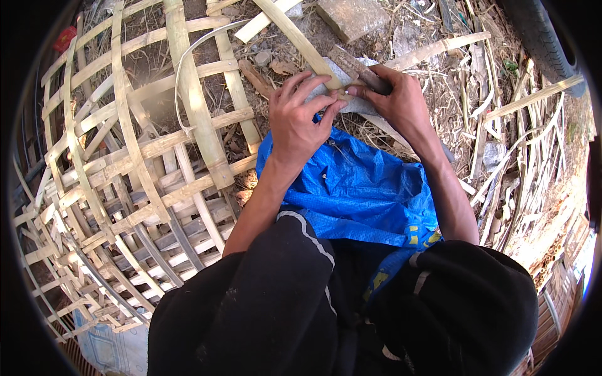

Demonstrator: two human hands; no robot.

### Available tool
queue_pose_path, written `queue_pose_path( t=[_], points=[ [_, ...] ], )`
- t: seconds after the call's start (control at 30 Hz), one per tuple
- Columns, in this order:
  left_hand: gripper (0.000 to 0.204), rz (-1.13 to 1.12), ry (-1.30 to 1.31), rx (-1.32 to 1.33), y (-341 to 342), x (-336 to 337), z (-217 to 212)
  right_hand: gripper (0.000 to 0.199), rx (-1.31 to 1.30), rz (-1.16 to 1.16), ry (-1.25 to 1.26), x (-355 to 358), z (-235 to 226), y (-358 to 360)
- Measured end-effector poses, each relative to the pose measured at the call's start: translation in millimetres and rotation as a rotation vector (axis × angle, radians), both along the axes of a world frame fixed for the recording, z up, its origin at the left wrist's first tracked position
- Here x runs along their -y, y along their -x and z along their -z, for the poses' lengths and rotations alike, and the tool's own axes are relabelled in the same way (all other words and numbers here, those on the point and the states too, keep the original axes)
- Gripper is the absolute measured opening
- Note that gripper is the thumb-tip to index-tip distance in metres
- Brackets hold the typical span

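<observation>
A pale, flat bamboo strip (298,41) slants from the top of the view down to my fingers. My left hand (298,113) pinches its near end between thumb and fingertips. My right hand (401,100) is closed round a brown, knife-like tool (360,70), its far part slanting up and left over the ground. The right thumb reaches to the strip's end, close to the left fingertips. Beneath both hands lies a grey stone slab (360,103), partly hidden. A blue plastic sheet (357,182) covers my lap below the hands.
On the left stands a large open weave of bamboo strips (135,156). A brick-like block (353,17) lies at the top, with a tyre (542,41) at upper right. Loose bamboo strips (511,175) and shavings cover the ground on the right.
</observation>
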State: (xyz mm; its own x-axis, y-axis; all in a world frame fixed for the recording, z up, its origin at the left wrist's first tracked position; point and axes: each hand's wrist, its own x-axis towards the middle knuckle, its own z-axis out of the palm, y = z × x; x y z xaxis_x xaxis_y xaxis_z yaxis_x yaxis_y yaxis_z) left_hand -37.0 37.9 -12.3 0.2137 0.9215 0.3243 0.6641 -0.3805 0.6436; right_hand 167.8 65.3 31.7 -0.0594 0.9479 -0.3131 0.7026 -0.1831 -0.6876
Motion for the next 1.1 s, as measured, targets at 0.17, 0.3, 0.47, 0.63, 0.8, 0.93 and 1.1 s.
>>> queue_pose_path(
  t=[0.17, 0.3, 0.47, 0.63, 0.8, 0.93, 1.1],
  points=[
    [0.014, 0.001, 0.040, 0.010, 0, 1, -5, 0.040, -0.047, 0.071, -0.090, 14, -28, -2],
    [0.013, 0.007, 0.059, 0.053, -1, 0, -7, 0.032, -0.042, 0.035, 0.019, 38, -71, -11],
    [0.011, 0.001, 0.070, 0.082, 2, 0, -8, 0.027, 0.055, -0.046, 0.095, 53, -82, -6],
    [0.018, 0.011, 0.054, 0.061, 1, 0, -2, 0.024, 0.057, -0.070, 0.029, 62, -66, 0],
    [0.016, 0.002, 0.050, 0.092, 2, 1, 0, 0.021, -0.057, -0.010, -0.052, 61, -85, 4],
    [0.016, 0.014, 0.060, 0.075, 2, -2, -2, 0.020, 0.147, -0.151, 0.017, 57, -74, 0],
    [0.016, 0.004, 0.073, 0.088, 2, 1, 0, 0.026, 0.009, -0.071, -0.090, 63, -78, -1]
  ],
)
